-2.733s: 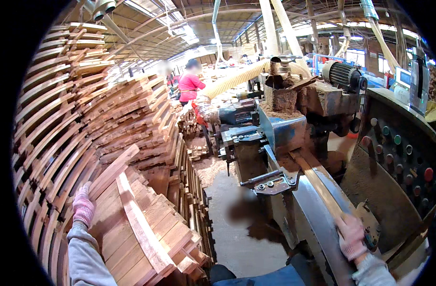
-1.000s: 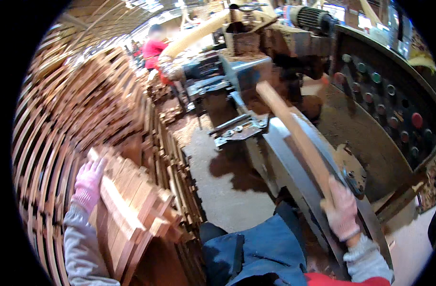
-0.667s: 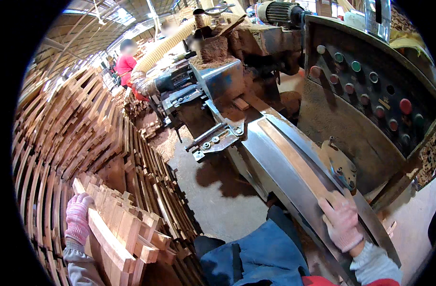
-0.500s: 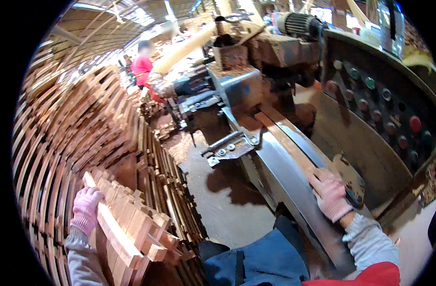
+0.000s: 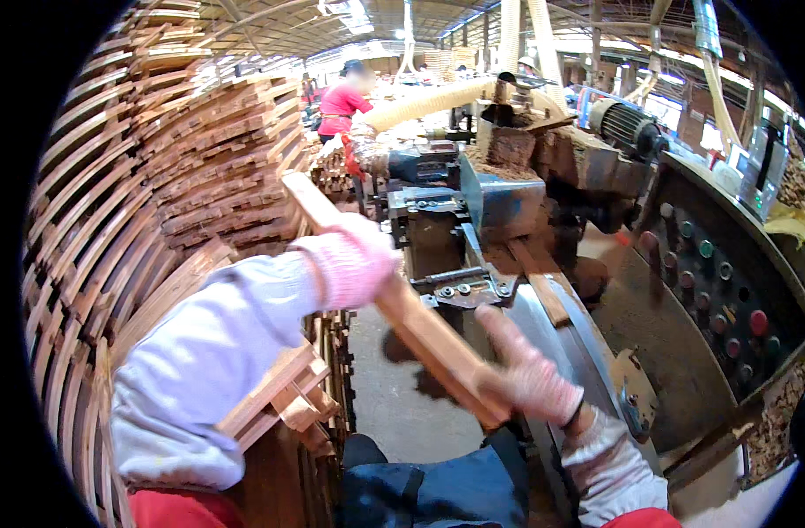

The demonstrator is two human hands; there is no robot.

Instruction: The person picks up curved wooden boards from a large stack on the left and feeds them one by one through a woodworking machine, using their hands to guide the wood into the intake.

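Observation:
My left hand (image 5: 358, 261), in a pinkish knitted glove, is closed around a wooden strip (image 5: 433, 334). The strip slants across in front of me, its far end up left and its near end down right. By that near end is my gloved right hand (image 5: 534, 374), blurred, with fingers stretched and apart and the thumb side against the wood. Another wooden strip (image 5: 543, 286) lies on the metal machine bed (image 5: 530, 330), running under the blue machine housing (image 5: 504, 198). Below my left forearm sits a pile of short wooden pieces (image 5: 284, 387), partly hidden by the sleeve.
Tall stacks of wooden strips (image 5: 218, 167) rise at the left. A control panel (image 5: 719, 273) with several buttons stands at the right, and a motor (image 5: 627, 123) sits behind the machine. Farther back is a person in a red top (image 5: 341, 106) near a cream hose (image 5: 429, 104).
My left hand has lifted a wooden strip from the pile and brought it right. My right hand has left the strip on the bed, which has moved farther toward the housing. The view has shifted.

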